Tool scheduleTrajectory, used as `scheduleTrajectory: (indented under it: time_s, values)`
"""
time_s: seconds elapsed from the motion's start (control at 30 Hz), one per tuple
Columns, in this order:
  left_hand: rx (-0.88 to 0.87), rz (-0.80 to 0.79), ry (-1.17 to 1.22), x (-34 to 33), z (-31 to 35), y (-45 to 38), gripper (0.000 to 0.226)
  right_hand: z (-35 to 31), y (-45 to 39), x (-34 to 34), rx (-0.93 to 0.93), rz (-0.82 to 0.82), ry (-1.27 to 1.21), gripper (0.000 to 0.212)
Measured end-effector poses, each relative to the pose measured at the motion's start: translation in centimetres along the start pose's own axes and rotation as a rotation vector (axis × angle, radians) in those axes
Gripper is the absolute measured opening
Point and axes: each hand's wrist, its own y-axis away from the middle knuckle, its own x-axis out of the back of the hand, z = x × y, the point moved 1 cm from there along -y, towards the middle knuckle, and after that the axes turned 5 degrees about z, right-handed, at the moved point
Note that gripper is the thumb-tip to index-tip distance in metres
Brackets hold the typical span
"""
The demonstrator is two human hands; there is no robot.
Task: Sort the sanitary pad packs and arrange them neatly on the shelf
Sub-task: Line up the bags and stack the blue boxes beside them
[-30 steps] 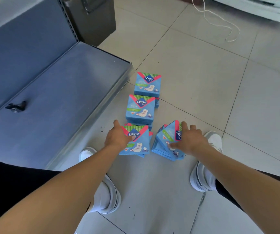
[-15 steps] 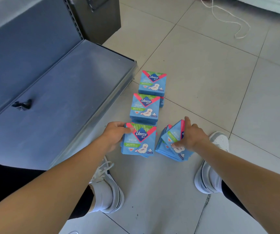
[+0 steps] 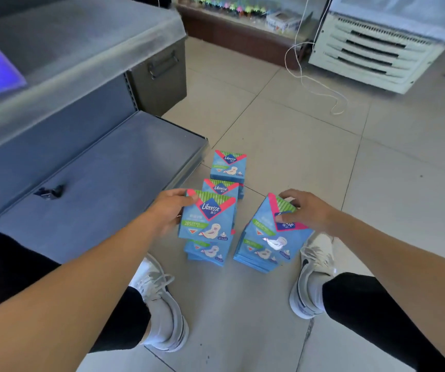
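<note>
Blue Libresse pad packs lie in stacks on the tiled floor beside the grey metal bottom shelf (image 3: 103,183). My left hand (image 3: 169,209) grips the left edge of a pack (image 3: 208,218) raised above the near-left stack (image 3: 208,252). My right hand (image 3: 307,210) grips the top of a tilted pack (image 3: 272,226) over the near-right stack (image 3: 261,255). Two more stacks sit farther back: a middle stack (image 3: 222,187) and a far stack (image 3: 229,166).
My two white sneakers (image 3: 162,302) (image 3: 312,275) stand either side of the near stacks. A small black clip (image 3: 49,191) lies on the shelf. A grey metal box (image 3: 159,76) stands behind the shelf. A white cord (image 3: 315,79) trails on the floor before a white cooler (image 3: 374,49).
Both hands have lifted the top packs off the near stacks; the left pack rose upright, the right one tilted up. The camera view has tipped up, showing more of the room.
</note>
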Motion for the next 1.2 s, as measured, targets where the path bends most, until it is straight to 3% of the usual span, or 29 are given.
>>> scheduleTrajectory:
  time_s: [0.1, 0.23, 0.43, 0.6, 0.77, 0.87, 1.07, 1.2]
  values:
    - [-0.055, -0.01, 0.011, 0.3, 1.8, 2.1, 0.016, -3.0, 3.0, 1.6, 0.041, -0.1, -0.073, 0.052]
    - [-0.095, -0.039, 0.039, -0.1, 3.9, 5.7, 0.013, -7.7, 6.3, 2.9, 0.101, -0.17, -0.062, 0.037]
    - [-0.145, -0.141, 0.073, 0.0, 6.8, 10.3, 0.031, -14.1, 9.7, 3.2, 0.222, -0.161, -0.056, 0.022]
    - [-0.212, -0.203, 0.074, 0.9, 9.0, 12.8, 0.024, -18.7, 11.3, 3.0, 0.343, -0.126, 0.049, 0.02]
    - [-0.286, -0.215, 0.117, 2.0, 10.6, 15.0, 0.023, -22.0, 12.5, 2.8, 0.402, -0.034, 0.234, 0.033]
    - [-0.313, -0.23, 0.189, 2.6, 11.3, 16.1, 0.015, -22.8, 13.0, 2.4, 0.41, -0.086, 0.168, 0.03]
    - [-0.314, -0.183, 0.192, 2.8, 12.7, 17.8, 0.036, -23.9, 13.4, 1.1, 0.396, -0.127, 0.102, 0.033]
    - [-0.246, -0.288, 0.087, 2.7, 14.1, 19.7, 0.052, -25.0, 13.1, 0.7, 0.392, -0.105, 0.067, 0.034]
